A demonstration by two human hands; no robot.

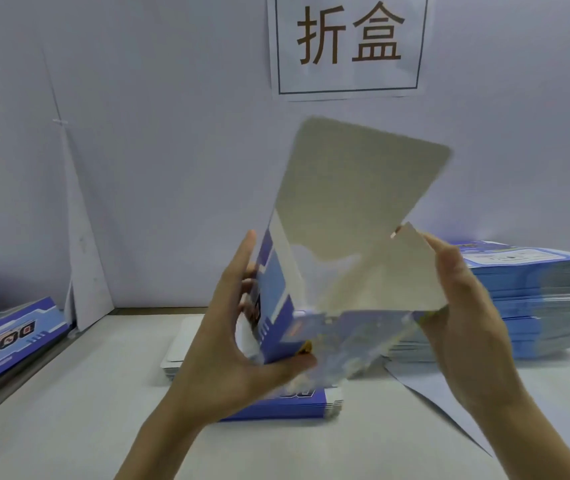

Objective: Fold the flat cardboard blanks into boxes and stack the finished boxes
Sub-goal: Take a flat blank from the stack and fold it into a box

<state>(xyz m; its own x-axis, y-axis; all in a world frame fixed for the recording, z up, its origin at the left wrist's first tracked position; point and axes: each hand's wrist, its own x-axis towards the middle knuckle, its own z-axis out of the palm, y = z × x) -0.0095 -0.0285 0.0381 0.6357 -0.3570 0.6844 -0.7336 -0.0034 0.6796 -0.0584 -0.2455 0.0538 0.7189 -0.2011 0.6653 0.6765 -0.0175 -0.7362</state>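
I hold a half-opened blue cardboard box [342, 258] in the air above the table, its grey inside facing me and a large rounded flap standing up. My left hand [231, 327] grips its blue left side, thumb under the lower edge. My right hand [460, 306] holds the right wall, fingers straight along a small flap. A low pile of flat blanks [297, 405] lies on the table under the box. A tall stack of flat blue blanks [533, 299] stands at the right.
Finished blue boxes [3, 341] lie at the left edge. A white sign with two characters [349, 43] hangs on the back wall. A loose paper sheet [432, 393] lies on the white table [69, 410] to the right.
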